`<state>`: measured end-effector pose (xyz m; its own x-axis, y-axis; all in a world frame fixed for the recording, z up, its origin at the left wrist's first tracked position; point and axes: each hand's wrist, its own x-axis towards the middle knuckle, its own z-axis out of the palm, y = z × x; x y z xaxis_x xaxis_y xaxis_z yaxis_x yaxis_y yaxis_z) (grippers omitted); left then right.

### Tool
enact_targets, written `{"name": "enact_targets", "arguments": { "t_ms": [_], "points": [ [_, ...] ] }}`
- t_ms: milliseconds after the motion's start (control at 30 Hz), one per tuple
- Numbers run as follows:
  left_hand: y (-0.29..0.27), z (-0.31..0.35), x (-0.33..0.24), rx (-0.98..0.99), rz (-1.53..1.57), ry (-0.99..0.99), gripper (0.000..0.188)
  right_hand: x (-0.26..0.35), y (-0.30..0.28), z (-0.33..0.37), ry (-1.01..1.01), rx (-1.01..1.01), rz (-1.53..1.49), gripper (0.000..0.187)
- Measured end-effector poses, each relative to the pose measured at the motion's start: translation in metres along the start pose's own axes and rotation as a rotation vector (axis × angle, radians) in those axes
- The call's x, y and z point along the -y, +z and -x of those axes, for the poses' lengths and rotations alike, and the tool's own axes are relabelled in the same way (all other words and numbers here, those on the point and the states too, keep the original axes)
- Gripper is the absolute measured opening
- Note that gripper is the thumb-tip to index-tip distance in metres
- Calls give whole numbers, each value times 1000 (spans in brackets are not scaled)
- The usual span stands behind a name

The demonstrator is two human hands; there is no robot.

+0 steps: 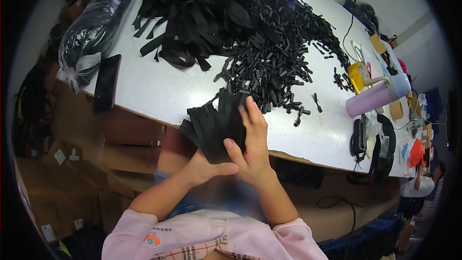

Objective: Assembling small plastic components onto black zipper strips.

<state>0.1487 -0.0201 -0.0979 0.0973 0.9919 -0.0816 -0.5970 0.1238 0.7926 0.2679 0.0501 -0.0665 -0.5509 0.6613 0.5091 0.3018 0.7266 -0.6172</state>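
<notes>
Strips (214,127), black and flat, in one bundle, held in front of the body, overlapping the near edge of the white table (308,147) in this view. Left hand (198,167) grips the lower end, thumb on the near side; its fingers are hidden by the bundle. Right hand (255,151) is open, fingers extended along the right side, thumb lying toward the strips; how firmly it presses, cannot tell. Upper ends are uneven, and a few strips fan out at left. Judgement: squaring calls for a steady left hold low down, with the right palm kept flat so it nudges edges without bending them. Fabric looks limp, so a hard squeeze would likely buckle the stack; light, repeated pats should serve better. Fanned strips want gathering from the left side too. Caution: the clip pile (272,70) lies just beyond the upper ends; loose clips could snag there, so working a little nearer the body seems safer.
</notes>
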Motion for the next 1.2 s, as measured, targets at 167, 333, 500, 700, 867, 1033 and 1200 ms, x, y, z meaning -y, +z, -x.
{"name": "enact_targets", "arguments": {
  "t_ms": [167, 333, 500, 700, 867, 1033, 1200],
  "points": [
    [5, 2, 6, 73, 42, -162, 51, -11, -3, -6, 243, -286, -581, 80],
    [3, 8, 11, 130, -29, -187, 38, -19, -10, -1, 152, 6, -352, 37],
    [3, 19, 15, 147, -91, -283, 24, -10, -7, 12, 213, -82, -490, 53],
    [8, 23, 14, 188, -182, -272, 22, 8, -15, 30, 492, 57, -801, 76],
    [6, 20, 7, 427, 112, -433, 28, 11, -14, 28, 422, 107, -804, 73],
    [4, 20, 9, 478, 225, -499, 28, 12, -9, 21, 407, -127, -1060, 57],
    [6, 20, 14, 366, 196, -449, 22, 0, -15, 17, 181, 213, -608, 48]
  ]
}}
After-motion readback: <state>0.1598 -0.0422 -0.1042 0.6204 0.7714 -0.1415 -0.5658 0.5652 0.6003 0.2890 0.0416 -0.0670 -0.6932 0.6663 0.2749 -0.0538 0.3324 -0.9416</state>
